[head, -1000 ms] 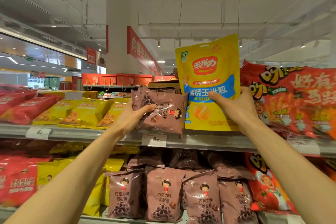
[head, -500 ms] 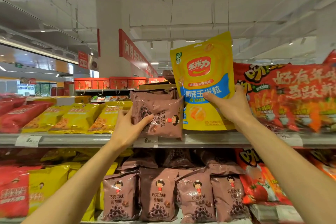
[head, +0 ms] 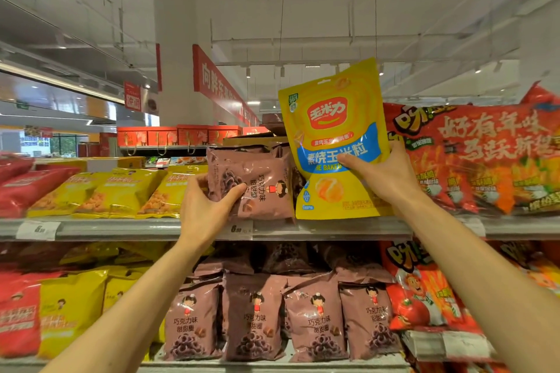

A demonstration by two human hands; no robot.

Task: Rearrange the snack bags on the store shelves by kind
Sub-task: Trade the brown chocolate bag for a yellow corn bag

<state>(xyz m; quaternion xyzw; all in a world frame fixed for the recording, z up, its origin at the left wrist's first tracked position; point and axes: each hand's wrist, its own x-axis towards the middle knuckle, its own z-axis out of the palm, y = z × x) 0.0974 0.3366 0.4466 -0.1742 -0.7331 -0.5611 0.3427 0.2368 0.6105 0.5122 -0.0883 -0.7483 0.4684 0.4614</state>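
- Head cam, looking up at the snack aisle, both arms reaching to the upper shelf [head: 333,228].
- Left hand [head: 206,206] has its thumb across the front of a mauve chocolate ring bag [head: 257,188] and fingers tucked behind the bag's left edge, so it's gripping it. That bag is turned sideways, print running vertically, with its lower edge down at the upper shelf's front lip, right above a price tag [head: 241,228].
- More mauve bags sit just behind it, further back on the same shelf.
- Right hand [head: 381,174] pinches a yellow corn snack pouch [head: 333,142], thumb on the blue band at the front, fingers wrapped round the right edge. Pouch stands upright, tilted a bit to the left, bottom edge at the shelf, touching the mauve bag's right side.
- Right of the pouch: big red snack bags [head: 485,157] along the upper shelf.
- Left of the mauve bag: yellow bags lying flat [head: 121,194], then red ones at the far left.
- Lower shelf: a row of upright mauve chocolate ring bags [head: 315,321] in the middle, yellow and red bags to the left, red tomato-print bags [head: 421,297] to the right.
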